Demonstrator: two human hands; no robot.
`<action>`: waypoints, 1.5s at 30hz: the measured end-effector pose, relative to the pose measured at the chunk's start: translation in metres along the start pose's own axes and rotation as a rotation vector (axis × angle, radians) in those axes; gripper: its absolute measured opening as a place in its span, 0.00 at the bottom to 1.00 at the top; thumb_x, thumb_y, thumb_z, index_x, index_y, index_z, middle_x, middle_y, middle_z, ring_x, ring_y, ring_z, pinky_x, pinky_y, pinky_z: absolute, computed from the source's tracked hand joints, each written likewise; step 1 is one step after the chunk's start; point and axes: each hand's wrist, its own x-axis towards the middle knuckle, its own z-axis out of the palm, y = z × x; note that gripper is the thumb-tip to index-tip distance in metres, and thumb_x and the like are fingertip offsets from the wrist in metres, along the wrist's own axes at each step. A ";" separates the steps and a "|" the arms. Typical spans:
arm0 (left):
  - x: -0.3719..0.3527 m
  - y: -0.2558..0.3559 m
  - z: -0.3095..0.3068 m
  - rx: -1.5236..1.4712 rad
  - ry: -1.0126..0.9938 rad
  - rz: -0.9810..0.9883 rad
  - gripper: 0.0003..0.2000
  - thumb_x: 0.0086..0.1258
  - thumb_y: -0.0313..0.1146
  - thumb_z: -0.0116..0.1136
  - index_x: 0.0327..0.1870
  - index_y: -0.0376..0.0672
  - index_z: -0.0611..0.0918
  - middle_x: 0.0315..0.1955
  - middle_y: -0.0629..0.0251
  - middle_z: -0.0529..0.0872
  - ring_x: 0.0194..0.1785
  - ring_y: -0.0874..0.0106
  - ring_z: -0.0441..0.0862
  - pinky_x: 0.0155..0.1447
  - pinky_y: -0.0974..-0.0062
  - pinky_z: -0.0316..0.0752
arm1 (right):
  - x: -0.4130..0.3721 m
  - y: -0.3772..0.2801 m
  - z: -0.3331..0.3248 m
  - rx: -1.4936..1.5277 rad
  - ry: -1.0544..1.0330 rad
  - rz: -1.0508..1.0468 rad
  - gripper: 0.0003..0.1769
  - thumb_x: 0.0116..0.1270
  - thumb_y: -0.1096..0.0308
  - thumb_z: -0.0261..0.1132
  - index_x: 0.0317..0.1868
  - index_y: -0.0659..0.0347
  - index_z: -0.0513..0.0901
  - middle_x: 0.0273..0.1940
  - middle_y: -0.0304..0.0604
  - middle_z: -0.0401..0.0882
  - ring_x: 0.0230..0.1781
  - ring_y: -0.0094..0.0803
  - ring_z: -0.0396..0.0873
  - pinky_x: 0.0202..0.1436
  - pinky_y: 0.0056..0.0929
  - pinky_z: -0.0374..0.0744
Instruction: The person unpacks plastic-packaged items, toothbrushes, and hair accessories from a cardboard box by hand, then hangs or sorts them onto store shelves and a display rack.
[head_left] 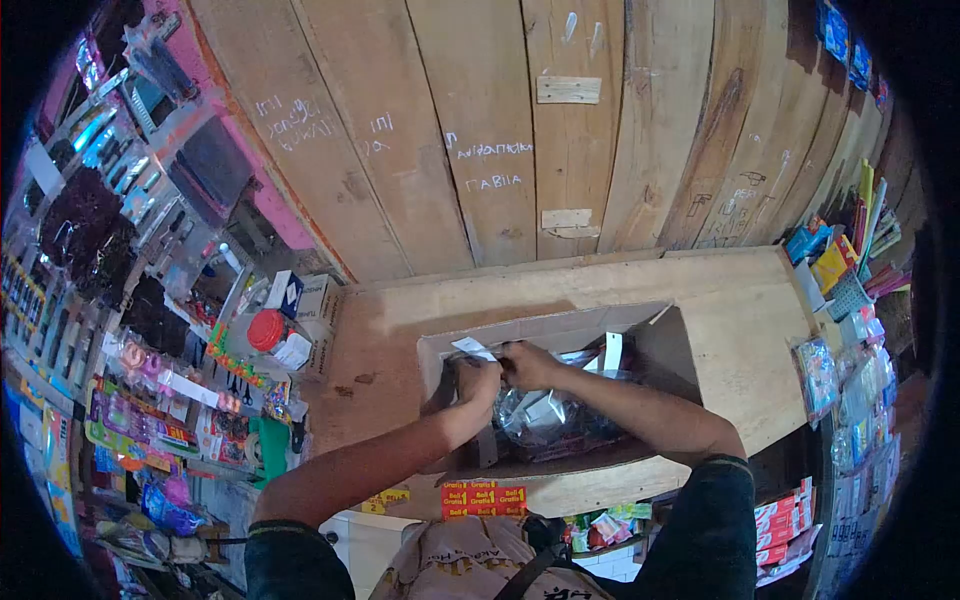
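Both hands are inside an open cardboard box [560,328] on the wooden counter. My left hand [478,382] has its fingers curled in near the box's left end. Close beside it, my right hand [530,366] is closed too, its fingertips almost meeting the left. What they grip is hidden by the fingers. A white tag [474,349] sticks up just above my left hand. Clear plastic packages [540,412] fill the middle of the box below my right hand. Another white tag [613,352] stands up among them toward the right.
A plank wall [480,130] rises behind the counter [750,340]. Left of the box stand a red-lidded jar [266,330] and small cartons [318,300]. Hanging goods crowd the left side. At right are a basket [850,296] and plastic packets [818,378].
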 end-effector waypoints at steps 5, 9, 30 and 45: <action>-0.015 0.034 -0.029 -0.080 -0.334 0.028 0.11 0.60 0.24 0.56 0.45 0.39 0.80 0.43 0.64 0.81 0.43 0.73 0.79 0.44 0.75 0.73 | -0.001 -0.049 -0.056 0.187 -0.076 -0.078 0.14 0.60 0.72 0.64 0.47 0.62 0.83 0.39 0.58 0.84 0.39 0.48 0.83 0.45 0.42 0.79; -0.051 0.079 -0.058 -0.200 -0.355 0.134 0.14 0.63 0.26 0.58 0.51 0.41 0.78 0.45 0.65 0.82 0.48 0.73 0.79 0.50 0.75 0.72 | 0.002 -0.074 -0.083 0.239 -0.117 -0.016 0.10 0.64 0.71 0.64 0.44 0.64 0.84 0.33 0.52 0.83 0.32 0.34 0.80 0.40 0.35 0.77; -0.071 0.089 -0.139 -0.787 -0.821 -0.095 0.13 0.76 0.35 0.51 0.56 0.39 0.76 0.53 0.51 0.82 0.53 0.63 0.82 0.60 0.65 0.77 | -0.060 -0.172 -0.061 1.239 0.803 -0.057 0.13 0.67 0.70 0.65 0.49 0.67 0.79 0.45 0.44 0.83 0.45 0.32 0.82 0.50 0.33 0.79; -0.084 0.144 -0.229 -0.630 -0.255 0.531 0.09 0.75 0.30 0.53 0.47 0.33 0.80 0.38 0.60 0.85 0.45 0.66 0.86 0.50 0.71 0.80 | -0.016 -0.270 0.066 1.888 0.349 0.173 0.21 0.72 0.63 0.58 0.58 0.69 0.73 0.61 0.57 0.74 0.60 0.46 0.76 0.59 0.42 0.80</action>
